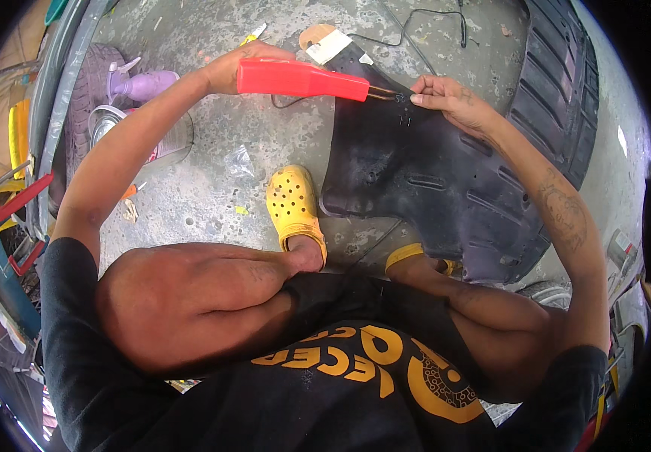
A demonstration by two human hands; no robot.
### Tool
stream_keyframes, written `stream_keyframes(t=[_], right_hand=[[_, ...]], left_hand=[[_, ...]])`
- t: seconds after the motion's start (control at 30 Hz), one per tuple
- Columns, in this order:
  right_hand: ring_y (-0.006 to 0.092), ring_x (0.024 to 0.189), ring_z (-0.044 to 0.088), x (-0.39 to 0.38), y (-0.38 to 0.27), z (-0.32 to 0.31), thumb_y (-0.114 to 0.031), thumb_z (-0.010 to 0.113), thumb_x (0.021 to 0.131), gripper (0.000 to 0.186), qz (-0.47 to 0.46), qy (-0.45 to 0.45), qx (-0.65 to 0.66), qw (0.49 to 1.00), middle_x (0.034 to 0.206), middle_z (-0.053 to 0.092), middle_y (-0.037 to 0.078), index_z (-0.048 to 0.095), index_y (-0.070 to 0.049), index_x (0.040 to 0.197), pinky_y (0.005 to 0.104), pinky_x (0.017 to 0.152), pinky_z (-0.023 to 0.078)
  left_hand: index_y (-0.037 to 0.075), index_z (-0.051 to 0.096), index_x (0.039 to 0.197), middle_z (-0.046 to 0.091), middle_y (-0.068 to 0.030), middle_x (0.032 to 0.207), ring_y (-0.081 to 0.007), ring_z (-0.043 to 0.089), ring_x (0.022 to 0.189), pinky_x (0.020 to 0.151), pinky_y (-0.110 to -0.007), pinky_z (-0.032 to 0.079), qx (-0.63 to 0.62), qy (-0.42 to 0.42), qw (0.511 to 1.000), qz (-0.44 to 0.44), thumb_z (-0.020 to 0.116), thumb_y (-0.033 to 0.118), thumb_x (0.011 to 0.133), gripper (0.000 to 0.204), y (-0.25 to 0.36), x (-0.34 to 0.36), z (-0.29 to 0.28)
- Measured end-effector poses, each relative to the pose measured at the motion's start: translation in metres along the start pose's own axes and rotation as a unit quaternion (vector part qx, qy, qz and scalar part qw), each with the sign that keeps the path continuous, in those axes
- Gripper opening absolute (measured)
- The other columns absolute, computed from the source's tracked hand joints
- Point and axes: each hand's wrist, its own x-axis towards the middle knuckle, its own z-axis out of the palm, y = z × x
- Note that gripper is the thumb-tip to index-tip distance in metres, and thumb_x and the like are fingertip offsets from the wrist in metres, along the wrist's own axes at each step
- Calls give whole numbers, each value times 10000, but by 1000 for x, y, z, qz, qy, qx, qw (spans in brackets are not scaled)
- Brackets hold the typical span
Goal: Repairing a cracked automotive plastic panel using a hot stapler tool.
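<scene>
I am looking down on a stained, cracked concrete floor where a purple spray bottle is lying beside a tyre, a black cable is trailing across, and daylight is falling evenly.

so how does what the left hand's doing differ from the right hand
The left hand is wrapped in a full grip round the red tool, holding it level in the air; the right hand only presses its fingertips on the black plastic panel. The left hand sits off the panel, the right hand on it. Both meet at the tool's metal tip.
</scene>
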Motion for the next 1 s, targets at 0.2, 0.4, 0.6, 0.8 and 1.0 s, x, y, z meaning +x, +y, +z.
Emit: stream_keyframes(t=[0.2,0.4,0.6,0.8,1.0], right_hand=[[90,957,564,-1,-1,0,-178,686,907,228,10,5,-3,1000,993,638,13,587,-34,1054,234,909,392],[88,957,563,3,1,0,-177,686,907,226,6,5,3,1000,995,635,12,587,-36,1054,234,908,391],[86,951,561,1,2,-1,-177,683,909,218,2,1,-1,1000,992,634,9,589,-40,1051,229,906,390],[84,949,560,0,0,-1,-178,679,915,210,12,4,2,1000,989,632,6,588,-47,1052,228,901,395],[79,937,567,2,3,-2,-170,679,916,209,-1,4,2,1000,986,636,5,584,-47,1055,228,892,404]], left_hand=[[47,589,1099,638,-122,1027,-364,598,995,885,-424,475,-22,-27,999,-22,685,102,793,325,-3,-1,1],[41,601,1155,648,-148,1100,-360,599,1046,937,-415,463,-42,-72,995,-61,702,225,855,367,-24,-11,3],[25,610,1057,637,-142,954,-361,600,912,836,-399,473,-92,-74,991,-68,686,200,838,291,-6,7,-3],[17,590,961,608,-133,874,-348,592,850,782,-387,467,-115,-74,987,-86,680,203,830,245,-1,13,-6],[30,600,1019,632,-133,942,-348,609,911,823,-394,474,-116,-96,983,-107,694,206,837,270,-2,13,-8]])
